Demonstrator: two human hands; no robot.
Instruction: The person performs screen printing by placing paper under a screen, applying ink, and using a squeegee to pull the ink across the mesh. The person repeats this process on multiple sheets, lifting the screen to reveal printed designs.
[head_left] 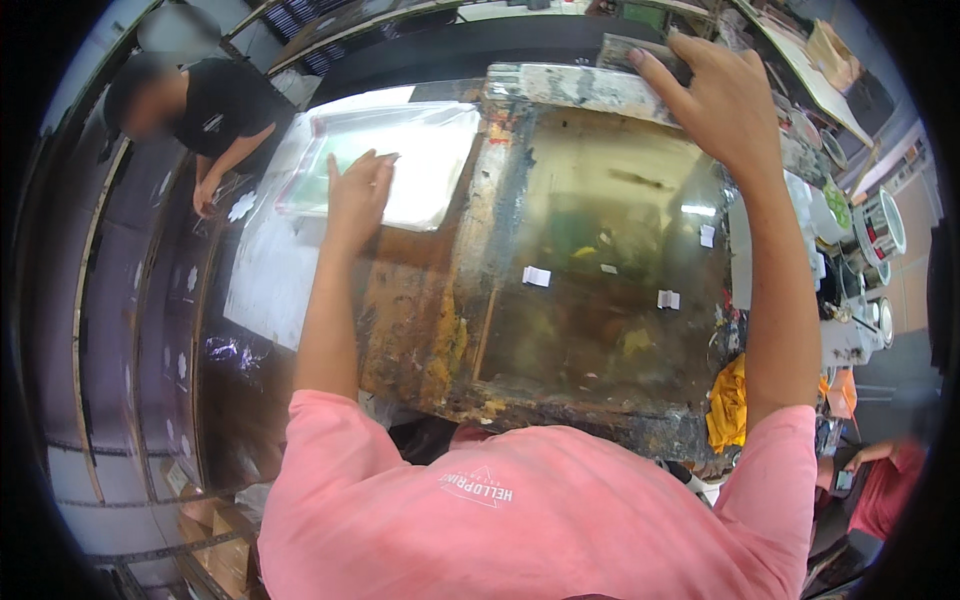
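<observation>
My left hand is over a stack of clear plastic sheets at the left of the bench, its thumb and fingers apart. I cannot tell whether the fingertips touch the top sheet. On the right, my arm reaches to the far side, where my right hand is closed around a worn, paint-stained wooden bar; some of its fingers are hidden. Below it lies a stained frame with a translucent yellow-brown screen. Small white paper pieces are scattered on the screen.
White sheets lie beside the plastic stack. A yellow cloth hangs at the frame's near right corner. Tubs and cans stand at right. A co-worker leans over a dark table at left; another person is at lower right.
</observation>
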